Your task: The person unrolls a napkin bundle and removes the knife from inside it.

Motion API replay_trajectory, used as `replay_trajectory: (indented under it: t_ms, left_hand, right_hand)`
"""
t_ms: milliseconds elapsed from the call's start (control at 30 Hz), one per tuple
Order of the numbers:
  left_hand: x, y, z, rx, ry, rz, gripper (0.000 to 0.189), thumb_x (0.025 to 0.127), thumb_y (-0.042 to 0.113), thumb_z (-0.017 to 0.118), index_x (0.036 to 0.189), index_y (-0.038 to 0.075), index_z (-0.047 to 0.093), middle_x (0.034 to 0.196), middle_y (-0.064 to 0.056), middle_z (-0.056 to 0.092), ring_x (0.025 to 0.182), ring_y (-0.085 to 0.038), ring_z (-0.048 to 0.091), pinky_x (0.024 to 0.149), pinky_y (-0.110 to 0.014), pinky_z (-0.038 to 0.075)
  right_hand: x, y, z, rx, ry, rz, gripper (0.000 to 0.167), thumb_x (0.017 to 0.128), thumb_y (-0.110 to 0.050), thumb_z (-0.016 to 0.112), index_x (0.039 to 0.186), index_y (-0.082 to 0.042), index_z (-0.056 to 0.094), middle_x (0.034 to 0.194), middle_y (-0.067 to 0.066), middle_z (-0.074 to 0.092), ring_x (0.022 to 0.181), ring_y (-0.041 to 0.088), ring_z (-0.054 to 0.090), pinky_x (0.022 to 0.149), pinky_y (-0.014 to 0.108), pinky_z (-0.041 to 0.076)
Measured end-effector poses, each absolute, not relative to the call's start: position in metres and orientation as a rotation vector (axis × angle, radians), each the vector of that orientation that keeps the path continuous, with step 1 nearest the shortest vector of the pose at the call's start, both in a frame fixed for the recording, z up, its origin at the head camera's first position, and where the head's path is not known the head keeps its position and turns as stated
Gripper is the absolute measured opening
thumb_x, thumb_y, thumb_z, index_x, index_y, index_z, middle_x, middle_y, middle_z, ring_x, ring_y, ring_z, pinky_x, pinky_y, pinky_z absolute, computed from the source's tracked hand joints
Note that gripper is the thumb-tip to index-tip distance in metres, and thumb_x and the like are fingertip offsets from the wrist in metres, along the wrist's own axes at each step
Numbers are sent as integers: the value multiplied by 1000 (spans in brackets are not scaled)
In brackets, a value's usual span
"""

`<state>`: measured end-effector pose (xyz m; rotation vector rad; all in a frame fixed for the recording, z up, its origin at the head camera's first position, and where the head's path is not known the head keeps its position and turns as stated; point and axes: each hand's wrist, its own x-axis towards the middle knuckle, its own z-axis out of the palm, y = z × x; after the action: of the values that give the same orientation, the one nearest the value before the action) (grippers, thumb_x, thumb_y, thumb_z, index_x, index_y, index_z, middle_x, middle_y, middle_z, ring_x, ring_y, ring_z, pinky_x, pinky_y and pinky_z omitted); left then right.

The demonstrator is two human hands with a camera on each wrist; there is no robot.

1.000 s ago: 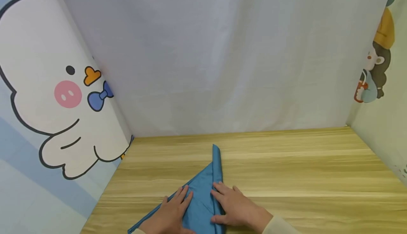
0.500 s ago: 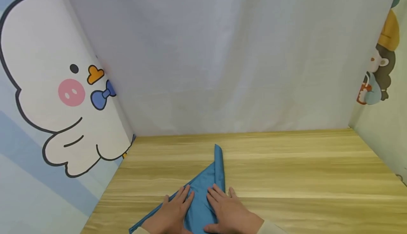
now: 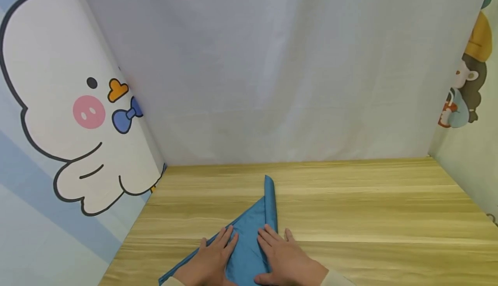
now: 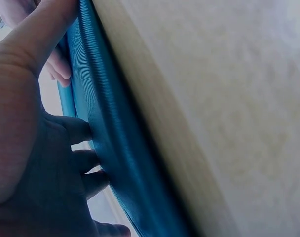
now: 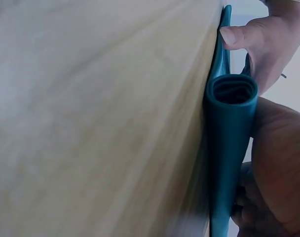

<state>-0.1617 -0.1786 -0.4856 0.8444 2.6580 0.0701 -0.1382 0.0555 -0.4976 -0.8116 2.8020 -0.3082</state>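
A blue cloth [image 3: 246, 251], folded to a triangle, lies on the wooden table with its slanting edge to the left. Its right edge is wound into a narrow roll [image 3: 270, 199] whose tip points away from me. My left hand [image 3: 206, 260] rests flat on the cloth near the slanting edge, fingers straight and spread. Across the lower part of the roll lies my right hand [image 3: 292, 258], its fingers extended forward. The right wrist view shows the roll's near end [image 5: 233, 91] as an open tube with layers inside. In the left wrist view, the left fingers [image 4: 81, 131] touch the cloth.
The light wooden table [image 3: 369, 208] extends to both sides and behind the cloth. A pale curtain [image 3: 272, 70] hangs along its back edge. A cartoon-duck panel [image 3: 50, 117] stands at left and another printed panel [image 3: 470, 147] at right.
My right hand has shifted from the roll's right side leftward over it, then slightly right. The left hand stays in place on the cloth. The head view has moved a little.
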Motion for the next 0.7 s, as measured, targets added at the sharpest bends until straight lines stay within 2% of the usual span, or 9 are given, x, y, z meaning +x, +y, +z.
replay_trajectory:
  t_ms: [400,700]
  left_hand:
    - [-163,-179,-488,835,2662,58,117,66,80,64,152,8,28,158,-14,18,144,-34,20,94,-72,30]
    - [-165,-179,-489,852,2674,40,118,65,81,62,153,10,27,159,-13,18,144,-32,18,94,-71,31]
  right_hand:
    - [-138,63,-498,-801,2800,-358,97,80,-74,55,150,-11,35,157,0,27,145,21,19,106,63,25]
    - [-138,74,-497,-868,2824,-436,94,82,-71,55,148,-7,37,156,7,29,143,27,23,102,66,28]
